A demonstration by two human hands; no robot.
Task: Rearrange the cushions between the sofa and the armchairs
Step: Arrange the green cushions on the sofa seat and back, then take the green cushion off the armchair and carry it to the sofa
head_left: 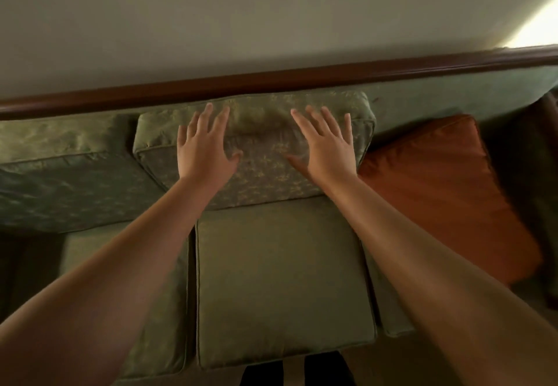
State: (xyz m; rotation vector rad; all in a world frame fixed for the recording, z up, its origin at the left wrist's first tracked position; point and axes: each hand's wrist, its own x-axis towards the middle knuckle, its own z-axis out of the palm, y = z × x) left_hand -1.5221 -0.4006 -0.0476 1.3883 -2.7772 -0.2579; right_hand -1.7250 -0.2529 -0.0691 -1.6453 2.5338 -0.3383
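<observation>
A green patterned back cushion (259,132) leans against the middle of the green sofa's backrest (437,92). My left hand (203,147) lies flat on its left half, fingers spread. My right hand (326,147) lies flat on its right half, fingers spread too. Neither hand grips anything. A second green patterned cushion (60,168) leans at the left. An orange-brown cushion (447,186) lies tilted at the right end of the sofa. Below my hands is the middle seat cushion (280,283).
A dark wooden rail (271,79) runs along the top of the sofa back, with a pale wall (241,17) behind it. My legs (296,370) stand close against the sofa's front edge. Bright light falls on the wall at the upper right.
</observation>
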